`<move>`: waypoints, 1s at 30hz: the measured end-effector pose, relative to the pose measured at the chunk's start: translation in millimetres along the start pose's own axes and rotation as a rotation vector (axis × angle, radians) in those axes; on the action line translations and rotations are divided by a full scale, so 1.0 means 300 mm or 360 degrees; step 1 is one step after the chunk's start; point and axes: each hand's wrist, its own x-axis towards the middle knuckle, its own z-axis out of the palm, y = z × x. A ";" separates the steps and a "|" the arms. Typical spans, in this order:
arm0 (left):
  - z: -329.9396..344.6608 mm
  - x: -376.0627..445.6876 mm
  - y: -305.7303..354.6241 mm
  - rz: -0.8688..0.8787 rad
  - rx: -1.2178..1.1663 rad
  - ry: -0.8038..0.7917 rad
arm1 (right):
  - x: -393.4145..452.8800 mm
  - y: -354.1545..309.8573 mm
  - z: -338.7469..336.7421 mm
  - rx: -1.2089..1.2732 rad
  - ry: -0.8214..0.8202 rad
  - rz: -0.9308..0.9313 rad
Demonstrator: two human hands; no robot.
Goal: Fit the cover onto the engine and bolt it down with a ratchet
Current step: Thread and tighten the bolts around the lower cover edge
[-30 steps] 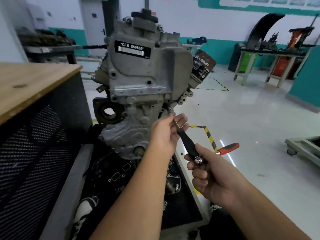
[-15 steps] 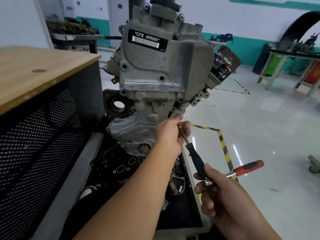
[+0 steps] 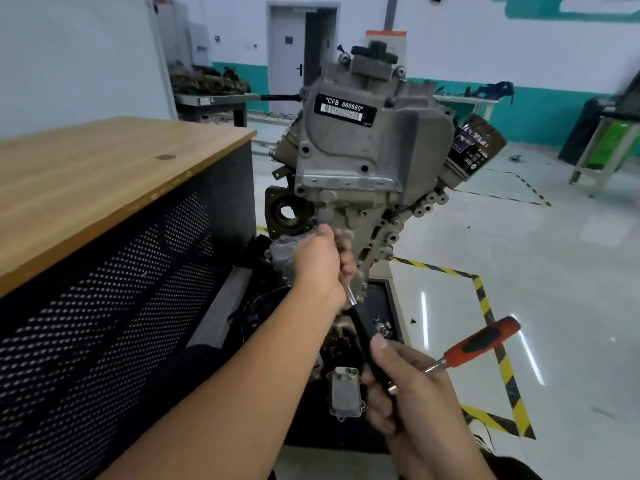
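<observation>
Head view: a grey metal engine [image 3: 367, 161] stood upright on a stand, tilted slightly, with a black label reading "CFB 666660" [image 3: 344, 110] on its upper face. The cover [image 3: 360, 147] sat against the front of the engine, in the middle of the picture. A dark oil filter [image 3: 474, 147] stuck out on the engine's right side.

The left hand [image 3: 320, 268] reached up to the lower front of the engine, its fingers curled around the thin metal tip of the extension bar [image 3: 363, 330], guiding it against the casting. The right hand [image 3: 405, 386] gripped the ratchet [image 3: 460, 351] near its head, fingers wrapped closed around the black bar where it met the tool; the red and black handle pointed up and to the right over the glossy floor [image 3: 519, 271].

Compared with half a second before, the left hand had moved leftward and down the engine face, from the right edge of the casting to a spot nearer its middle. The right hand and ratchet followed, and the camera had pulled back and risen, so more of the room showed.

A wooden-topped cabinet [image 3: 104, 174] with a perforated black side stood to the left. Yellow and black tape [image 3: 498, 344] marked the floor. A small grey part [image 3: 344, 393] lay on the black tray [image 3: 391, 306] below the engine.
</observation>
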 end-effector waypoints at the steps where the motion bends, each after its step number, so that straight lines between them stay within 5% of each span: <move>1: -0.007 0.010 0.062 0.0054 0.0000 0.0068 | -0.027 0.015 0.006 0.0023 -0.0013 -0.0018; 5: -0.060 -0.001 0.241 0.0101 0.0269 0.0040 | -0.081 0.015 0.048 0.0100 -0.0016 -0.0100; 12: -0.082 -0.138 0.383 -0.0016 0.0109 -0.0578 | 0.034 -0.043 0.480 -0.0123 -0.0194 -0.0266; 14: -0.154 -0.135 0.556 0.0231 0.0251 -0.0434 | 0.032 -0.022 0.616 -0.0079 -0.0421 -0.0462; 15: -0.175 -0.125 0.630 0.0276 0.0383 -0.0163 | 0.024 -0.008 0.669 -0.0001 -0.0606 -0.0567; 18: -0.267 -0.177 0.841 0.0168 -0.0153 0.0223 | 0.005 0.033 0.792 0.0111 -0.1001 -0.0725; 24: -0.481 -0.210 0.981 0.0227 -0.0167 0.0563 | -0.007 0.113 1.008 -0.0092 -0.1079 -0.0806; 30: -0.886 -0.161 1.180 0.0377 0.0328 0.0827 | -0.063 0.204 1.181 -0.0200 -0.1321 -0.0615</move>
